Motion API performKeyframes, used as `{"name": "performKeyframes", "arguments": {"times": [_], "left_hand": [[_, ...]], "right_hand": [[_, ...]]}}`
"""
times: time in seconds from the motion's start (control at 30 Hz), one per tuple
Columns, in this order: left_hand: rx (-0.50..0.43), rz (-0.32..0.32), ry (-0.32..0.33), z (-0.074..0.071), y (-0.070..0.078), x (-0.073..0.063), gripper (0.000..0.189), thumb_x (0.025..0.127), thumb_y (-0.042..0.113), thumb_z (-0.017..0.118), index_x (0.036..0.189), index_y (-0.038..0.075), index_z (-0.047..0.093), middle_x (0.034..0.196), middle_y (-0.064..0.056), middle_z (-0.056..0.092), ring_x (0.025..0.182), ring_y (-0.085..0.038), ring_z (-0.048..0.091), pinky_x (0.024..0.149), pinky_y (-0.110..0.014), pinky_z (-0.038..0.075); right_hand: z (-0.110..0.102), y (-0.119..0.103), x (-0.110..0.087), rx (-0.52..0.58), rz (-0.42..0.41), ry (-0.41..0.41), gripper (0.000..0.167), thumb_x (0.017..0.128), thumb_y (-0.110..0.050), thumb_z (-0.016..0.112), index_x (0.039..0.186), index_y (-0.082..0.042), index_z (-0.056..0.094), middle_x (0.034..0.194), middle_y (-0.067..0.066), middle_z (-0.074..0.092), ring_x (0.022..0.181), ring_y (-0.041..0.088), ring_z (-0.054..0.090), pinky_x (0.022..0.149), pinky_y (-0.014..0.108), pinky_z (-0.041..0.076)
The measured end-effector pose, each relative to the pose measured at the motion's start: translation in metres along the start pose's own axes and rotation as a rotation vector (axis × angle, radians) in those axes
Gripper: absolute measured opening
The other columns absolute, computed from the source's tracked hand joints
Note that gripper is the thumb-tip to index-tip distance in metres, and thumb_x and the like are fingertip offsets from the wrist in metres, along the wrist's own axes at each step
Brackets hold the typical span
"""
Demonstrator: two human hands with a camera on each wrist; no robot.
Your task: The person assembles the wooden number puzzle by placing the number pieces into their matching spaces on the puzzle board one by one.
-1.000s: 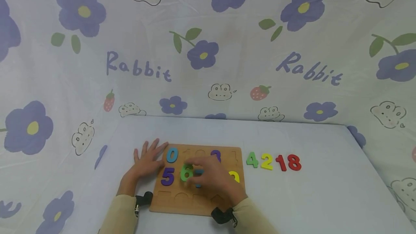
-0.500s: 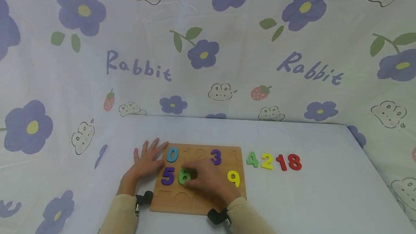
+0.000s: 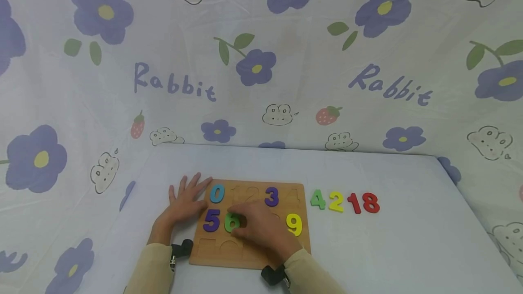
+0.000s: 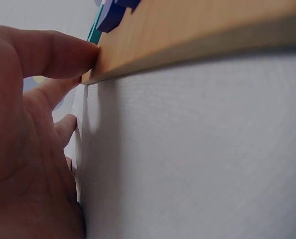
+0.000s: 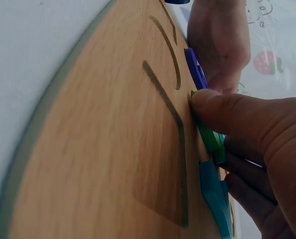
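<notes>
My right hand [image 3: 263, 225] pinches a green number 6 [image 3: 227, 222] between thumb and fingers, low on the wooden number puzzle board [image 3: 212, 260]. In the right wrist view the thumb presses the near edge of the green 6 [image 5: 208, 134], and a blue number piece [image 5: 214, 191] sits beside it. That blue piece is hidden by the hand in the head view. My left hand [image 3: 184, 204] lies with spread fingers at the board's left edge; its thumb touches the edge in the left wrist view. A purple 5 [image 3: 211, 227] sits between the left hand and the 6.
A blue 0 [image 3: 212, 194], a purple 3 [image 3: 274, 198] and a yellow 9 [image 3: 299, 225] sit on the board. To its right, a green 4 [image 3: 318, 202], yellow 2 [image 3: 337, 204], red 1 [image 3: 356, 204] and red 8 [image 3: 371, 203] lie in a row on the white table [image 3: 400, 239].
My right hand has shifted slightly left with the green 6, which now sits closer to the purple 5. The 3 and 9 have come into fuller view. The left hand stays put.
</notes>
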State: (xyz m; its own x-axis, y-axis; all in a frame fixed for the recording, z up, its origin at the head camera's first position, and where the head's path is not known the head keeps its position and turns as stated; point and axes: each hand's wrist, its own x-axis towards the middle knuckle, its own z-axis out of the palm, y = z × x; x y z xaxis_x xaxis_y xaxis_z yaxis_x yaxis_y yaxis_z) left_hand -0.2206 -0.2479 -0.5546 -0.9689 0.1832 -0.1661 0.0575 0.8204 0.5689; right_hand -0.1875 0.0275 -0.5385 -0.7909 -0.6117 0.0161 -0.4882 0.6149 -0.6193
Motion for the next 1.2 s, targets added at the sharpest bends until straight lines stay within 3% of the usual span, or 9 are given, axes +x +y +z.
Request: {"name": "performKeyframes", "arguments": {"times": [0.23, 0.53, 0.67, 0.83, 0.97, 1.2], "left_hand": [[0.002, -0.002, -0.003, -0.001, -0.001, 0.000, 0.078, 0.097, 0.020, 0.061, 0.172, 0.021, 0.037, 0.184, -0.022, 0.011, 0.167, -0.057, -0.010, 0.123, -0.081, -0.020], [-0.015, 0.010, 0.001, 0.000, -0.001, 0.001, 0.079, 0.096, 0.021, 0.062, 0.172, 0.021, 0.038, 0.184, -0.022, 0.012, 0.166, -0.058, -0.010, 0.123, -0.081, -0.021], [-0.027, 0.017, 0.012, 0.001, -0.002, 0.001, 0.080, 0.095, 0.022, 0.062, 0.171, 0.020, 0.039, 0.183, -0.024, 0.012, 0.166, -0.059, -0.010, 0.122, -0.082, -0.021], [-0.028, 0.021, 0.021, 0.003, -0.003, 0.001, 0.080, 0.094, 0.023, 0.061, 0.171, 0.020, 0.039, 0.183, -0.024, 0.012, 0.166, -0.059, -0.010, 0.123, -0.081, -0.021], [-0.023, 0.019, 0.027, 0.001, -0.001, 0.000, 0.080, 0.095, 0.023, 0.061, 0.171, 0.021, 0.039, 0.183, -0.023, 0.013, 0.166, -0.058, -0.010, 0.123, -0.081, -0.021], [-0.020, 0.021, 0.023, 0.001, 0.000, 0.001, 0.080, 0.094, 0.023, 0.062, 0.171, 0.019, 0.039, 0.183, -0.024, 0.013, 0.166, -0.060, -0.009, 0.122, -0.082, -0.020]], "right_hand": [[0.000, 0.001, -0.001, -0.004, -0.017, 0.000, 0.048, 0.094, -0.031, 0.089, 0.139, -0.024, 0.075, 0.119, -0.015, 0.078, 0.104, 0.001, 0.066, 0.101, 0.029, 0.059], [-0.012, 0.005, -0.012, 0.099, -0.022, 0.029, 0.055, 0.096, -0.029, 0.086, 0.147, -0.021, 0.071, 0.139, -0.010, 0.076, 0.131, 0.012, 0.070, 0.114, 0.038, 0.057], [-0.033, 0.008, -0.024, 0.107, -0.022, 0.056, 0.058, 0.095, -0.032, 0.087, 0.149, -0.019, 0.070, 0.144, -0.008, 0.074, 0.138, 0.016, 0.068, 0.114, 0.040, 0.057], [-0.062, 0.019, -0.044, 0.167, 0.001, 0.078, 0.057, 0.093, -0.037, 0.088, 0.145, -0.021, 0.073, 0.141, 0.000, 0.076, 0.128, 0.023, 0.073, 0.105, 0.046, 0.062], [-0.088, 0.031, -0.061, 0.113, -0.015, 0.140, 0.056, 0.092, -0.045, 0.088, 0.142, -0.024, 0.075, 0.139, 0.001, 0.078, 0.128, 0.027, 0.074, 0.108, 0.054, 0.061], [-0.130, 0.059, -0.100, 0.007, 0.076, 0.211, 0.060, 0.089, -0.042, 0.091, 0.144, -0.024, 0.074, 0.142, -0.002, 0.076, 0.136, 0.032, 0.070, 0.111, 0.061, 0.057]]}}
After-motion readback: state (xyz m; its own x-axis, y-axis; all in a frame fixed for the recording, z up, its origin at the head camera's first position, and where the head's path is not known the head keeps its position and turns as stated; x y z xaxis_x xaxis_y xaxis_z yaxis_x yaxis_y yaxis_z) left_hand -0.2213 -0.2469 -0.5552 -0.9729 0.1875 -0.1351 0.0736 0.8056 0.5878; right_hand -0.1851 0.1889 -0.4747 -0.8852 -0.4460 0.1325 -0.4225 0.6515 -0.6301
